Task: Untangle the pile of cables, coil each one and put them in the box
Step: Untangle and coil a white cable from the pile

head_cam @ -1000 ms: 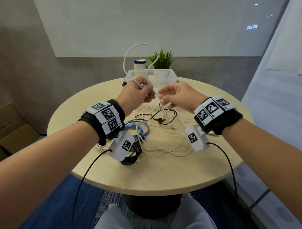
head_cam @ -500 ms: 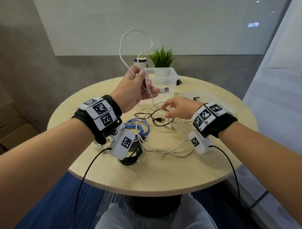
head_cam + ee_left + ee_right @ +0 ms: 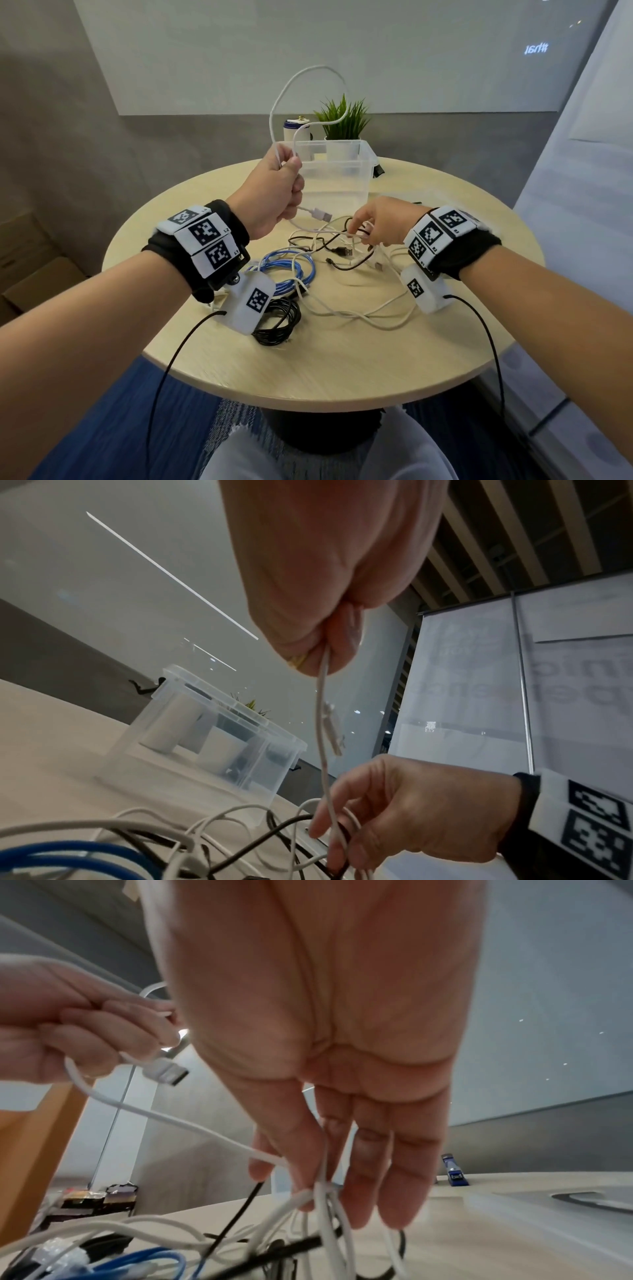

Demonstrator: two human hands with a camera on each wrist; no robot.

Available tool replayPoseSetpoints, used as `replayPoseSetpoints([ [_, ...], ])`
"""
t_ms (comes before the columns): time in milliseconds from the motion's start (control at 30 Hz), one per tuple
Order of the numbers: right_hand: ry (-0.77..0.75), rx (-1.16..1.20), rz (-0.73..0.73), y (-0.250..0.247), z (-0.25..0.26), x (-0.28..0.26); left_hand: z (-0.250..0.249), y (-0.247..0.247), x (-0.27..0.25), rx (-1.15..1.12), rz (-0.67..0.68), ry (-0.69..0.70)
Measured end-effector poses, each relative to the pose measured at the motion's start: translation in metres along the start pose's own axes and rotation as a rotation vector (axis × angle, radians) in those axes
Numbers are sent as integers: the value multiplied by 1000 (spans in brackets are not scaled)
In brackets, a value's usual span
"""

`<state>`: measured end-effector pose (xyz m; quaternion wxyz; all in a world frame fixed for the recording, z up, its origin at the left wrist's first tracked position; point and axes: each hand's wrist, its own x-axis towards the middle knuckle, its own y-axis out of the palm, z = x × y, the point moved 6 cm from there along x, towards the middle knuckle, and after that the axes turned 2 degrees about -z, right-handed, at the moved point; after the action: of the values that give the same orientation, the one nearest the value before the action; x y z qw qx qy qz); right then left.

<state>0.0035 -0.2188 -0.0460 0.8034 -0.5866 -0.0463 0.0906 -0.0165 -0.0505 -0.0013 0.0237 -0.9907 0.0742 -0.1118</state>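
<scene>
One thin white USB cable (image 3: 310,219) is gripped, looped, in the left hand (image 3: 274,195); right hand (image 3: 380,222) fingers apparently pinch white strands in the tangled pile (image 3: 342,274). Nothing is seen inside the clear plastic box (image 3: 356,168).

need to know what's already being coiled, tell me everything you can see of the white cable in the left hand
The white cable is thin, smooth and round. The left hand grips it above the table, a tall loop standing over the fist and a white USB plug hanging just below. From there it runs down to the right hand, whose fingers pinch it in the tangle.
</scene>
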Motion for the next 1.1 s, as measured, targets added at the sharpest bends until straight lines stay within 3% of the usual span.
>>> replayPoseSetpoints([
  [367, 155, 12, -197, -18, -20, -1, 3, -28, 5, 170, -190, -55],
  [500, 196, 9, -185, -16, -25, -2, 4, -35, 6, 191, -234, -64],
  [667, 108, 42, -228, -12, -13, 3, 9, -23, 6, 105, -197, -77],
  [767, -9, 121, -127, -2, 1, 6, 6, -16, 5, 32, -183, -52],
  [867, -17, -1, -38, 7, 4, 7, -2, -15, 5, -39, -191, 5],
  [1000, 3, -122, 94, 15, 0, 2, -14, -31, 8, -83, -310, 83],
  [1100, 10, -27, 96, 11, -4, 2, -11, -44, 12, -29, -406, 77],
])
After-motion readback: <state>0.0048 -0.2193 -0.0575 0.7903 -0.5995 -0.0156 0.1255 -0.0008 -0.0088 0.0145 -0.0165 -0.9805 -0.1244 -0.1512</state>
